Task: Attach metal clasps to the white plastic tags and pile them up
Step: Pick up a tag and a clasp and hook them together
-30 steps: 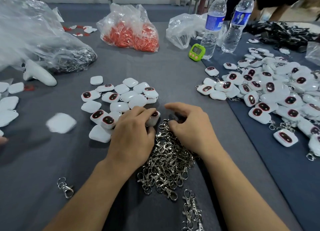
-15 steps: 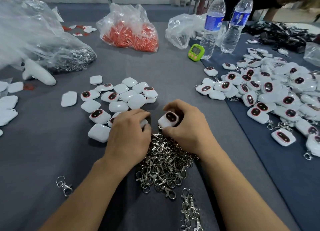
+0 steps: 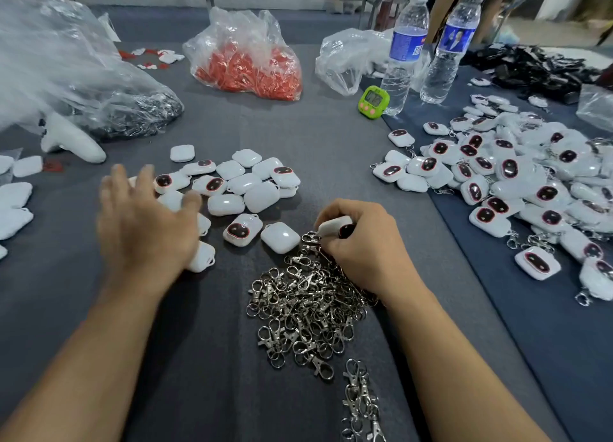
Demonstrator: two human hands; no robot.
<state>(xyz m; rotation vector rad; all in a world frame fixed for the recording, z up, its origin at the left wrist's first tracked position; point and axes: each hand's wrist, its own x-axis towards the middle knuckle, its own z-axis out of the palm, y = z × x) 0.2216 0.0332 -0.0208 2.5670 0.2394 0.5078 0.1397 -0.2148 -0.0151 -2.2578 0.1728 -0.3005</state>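
The left hand, blurred, its fingers spread wide and holding nothing, hovered over the loose white tags, likely reaching for another. The right hand pinched one tag at the edge of the metal clasps, presumably to hook one on. Further right, the finished tags lay piled.

Left of the clasps the tabletop is bare. Behind the clasps, loose tags block the way. Right of them lies a big tag heap.
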